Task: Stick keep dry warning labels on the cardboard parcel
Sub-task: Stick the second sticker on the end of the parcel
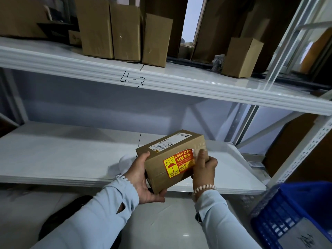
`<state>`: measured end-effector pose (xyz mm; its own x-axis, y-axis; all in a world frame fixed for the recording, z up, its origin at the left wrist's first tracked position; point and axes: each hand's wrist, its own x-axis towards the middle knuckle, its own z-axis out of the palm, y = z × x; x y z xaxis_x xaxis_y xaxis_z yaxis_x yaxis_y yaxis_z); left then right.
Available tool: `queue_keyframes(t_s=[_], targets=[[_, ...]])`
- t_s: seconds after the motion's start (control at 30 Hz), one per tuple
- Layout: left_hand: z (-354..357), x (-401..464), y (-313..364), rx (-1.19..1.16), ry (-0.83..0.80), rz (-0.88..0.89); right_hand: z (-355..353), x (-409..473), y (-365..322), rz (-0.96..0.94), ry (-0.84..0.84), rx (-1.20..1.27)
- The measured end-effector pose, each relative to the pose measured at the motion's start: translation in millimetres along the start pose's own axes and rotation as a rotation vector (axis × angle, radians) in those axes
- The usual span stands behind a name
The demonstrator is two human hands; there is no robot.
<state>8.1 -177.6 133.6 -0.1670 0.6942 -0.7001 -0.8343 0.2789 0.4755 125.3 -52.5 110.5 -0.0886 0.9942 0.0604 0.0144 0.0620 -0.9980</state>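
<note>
A small cardboard parcel [162, 174] is held in the air in front of the lower white shelf [71, 155]. A white shipping label [169, 141] lies on its top face. A red and yellow keep dry label [177, 163] with an umbrella mark sits on the side facing me. My left hand [142, 178] grips the parcel's left end from below and behind. My right hand [204, 168] is at the right end, its fingers pressing the label's right edge against the box.
The upper shelf [161, 81], marked 4-3, carries several upright brown boxes [124, 33]. A blue plastic crate [291, 218] stands at the bottom right. A grey metal upright [305, 151] runs along the right side. Something white and crumpled [124, 163] lies behind my left hand.
</note>
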Motion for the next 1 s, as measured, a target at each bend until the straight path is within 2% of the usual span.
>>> queue_keyframes(t_s=[0.07,0.13,0.57,0.63,0.87,1.0], targets=[[-1.5,0.4,1.4,-0.021,0.005,-0.002,0.0,-6.0,-1.5,-0.069,-0.123,-0.046],[-2.9,-0.2,3.1,-0.013,0.006,-0.003,-1.3,-8.0,1.0,-0.119,-0.172,-0.114],[-13.0,-0.4,11.5,0.123,0.022,0.086,-6.7,-2.1,1.4,-0.082,-0.024,-0.127],[-15.6,1.3,13.0,0.138,0.043,0.121,-7.2,-0.1,3.3,-0.053,-0.011,-0.123],[-24.2,24.6,14.5,0.178,0.184,0.360,-7.4,-6.7,7.4,0.059,-0.200,-0.085],[-26.3,39.3,12.2,0.248,0.229,0.469,-2.8,-5.1,17.6,0.135,-0.224,-0.167]])
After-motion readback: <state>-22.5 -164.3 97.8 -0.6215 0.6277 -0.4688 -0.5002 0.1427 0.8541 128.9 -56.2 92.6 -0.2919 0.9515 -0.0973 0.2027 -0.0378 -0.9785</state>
